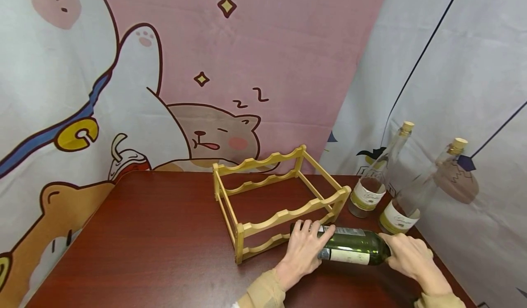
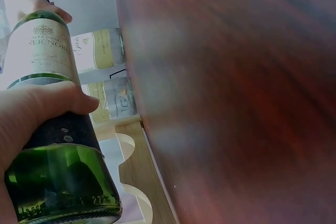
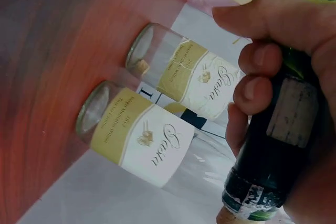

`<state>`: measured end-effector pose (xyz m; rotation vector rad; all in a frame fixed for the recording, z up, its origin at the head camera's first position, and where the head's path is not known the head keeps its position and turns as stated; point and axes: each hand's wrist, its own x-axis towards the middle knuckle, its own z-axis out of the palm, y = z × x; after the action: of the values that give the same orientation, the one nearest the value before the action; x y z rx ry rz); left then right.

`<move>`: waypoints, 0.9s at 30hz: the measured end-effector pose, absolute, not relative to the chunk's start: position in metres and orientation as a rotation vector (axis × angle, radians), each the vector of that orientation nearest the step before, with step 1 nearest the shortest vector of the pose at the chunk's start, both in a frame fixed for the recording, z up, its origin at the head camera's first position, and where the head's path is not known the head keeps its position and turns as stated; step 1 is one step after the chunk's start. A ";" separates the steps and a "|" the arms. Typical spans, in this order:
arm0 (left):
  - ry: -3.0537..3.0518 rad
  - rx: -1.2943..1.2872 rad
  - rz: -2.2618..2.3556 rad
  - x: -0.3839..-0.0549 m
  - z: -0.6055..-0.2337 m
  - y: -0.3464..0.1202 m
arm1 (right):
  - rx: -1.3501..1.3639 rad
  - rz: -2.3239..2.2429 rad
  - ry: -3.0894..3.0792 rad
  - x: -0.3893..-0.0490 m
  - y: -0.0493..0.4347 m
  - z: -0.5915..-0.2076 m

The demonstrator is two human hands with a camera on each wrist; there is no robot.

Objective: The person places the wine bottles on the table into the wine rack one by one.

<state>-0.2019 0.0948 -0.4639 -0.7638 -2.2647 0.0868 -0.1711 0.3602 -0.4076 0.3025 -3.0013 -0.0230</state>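
A green wine bottle (image 1: 350, 245) lies sideways in both hands, just in front of the wooden wine rack (image 1: 284, 216). My left hand (image 1: 304, 248) grips it near the base, with the thumb across the dark part of its label in the left wrist view. Around the neck curl the fingers of my right hand (image 1: 408, 255). In the right wrist view the dark neck foil (image 3: 294, 114) and a cork (image 3: 236, 216) show below that hand. The bottle's base end overlaps the front lower rail of the rack in the head view.
Two clear corked bottles, one nearer the rack (image 1: 368, 191) and one nearer the edge (image 1: 401, 214), stand upright at the table's right side. The dark red table (image 1: 144, 235) ends at a cartoon-printed cloth (image 1: 288, 70) behind and a pale cloth on the right.
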 end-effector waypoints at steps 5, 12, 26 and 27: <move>-2.257 -0.777 0.140 -0.202 -0.464 0.095 | 0.277 -0.009 -3.032 -0.168 0.360 -0.409; -2.287 -0.841 0.137 -0.203 -0.463 0.096 | 0.169 0.038 -3.091 -0.165 0.361 -0.409; -2.181 -0.917 -0.040 -0.210 -0.460 0.089 | 0.065 0.111 -3.111 -0.157 0.370 -0.413; -2.163 -0.917 -0.061 -0.210 -0.459 0.087 | 0.052 0.115 -3.120 -0.156 0.371 -0.413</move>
<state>-0.2103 0.0874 -0.4592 -0.9175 -2.1634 -0.0607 -0.1563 0.3710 -0.4128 0.0520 -3.1203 0.1150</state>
